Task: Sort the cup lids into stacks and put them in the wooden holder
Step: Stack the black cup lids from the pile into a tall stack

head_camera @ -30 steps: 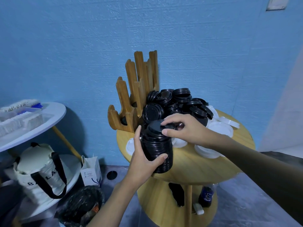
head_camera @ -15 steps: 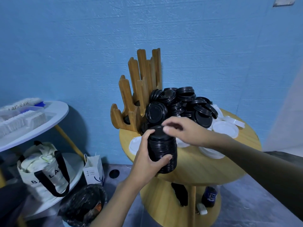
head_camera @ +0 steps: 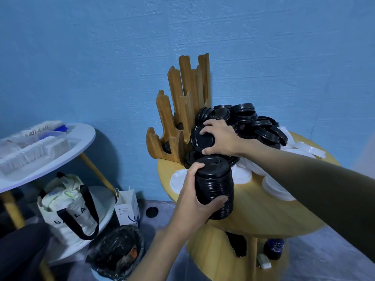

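Note:
My left hand (head_camera: 197, 196) grips a tall stack of black lids (head_camera: 215, 187) standing at the front left of the round wooden table (head_camera: 263, 216). Just behind it, my right hand (head_camera: 220, 139) curls its fingers round a single black lid (head_camera: 200, 139) at the left edge of a loose pile of black lids (head_camera: 253, 122). The wooden holder (head_camera: 180, 110) with tall slats stands at the table's back left, with a few black lids low in its slots. White lids (head_camera: 278, 189) lie flat around the pile.
A white round table (head_camera: 81, 142) with trays of white items stands to the left. Below it sit a canvas tote bag (head_camera: 67, 205), a small paper bag (head_camera: 127, 207) and a black-lined bin (head_camera: 115, 254). One black lid (head_camera: 151, 211) lies on the floor. A bottle (head_camera: 274, 248) stands on the table's lower shelf.
My right hand left the top of the held stack and moved back and up to take hold of a lid at the pile's edge. The left hand kept its grip on the stack.

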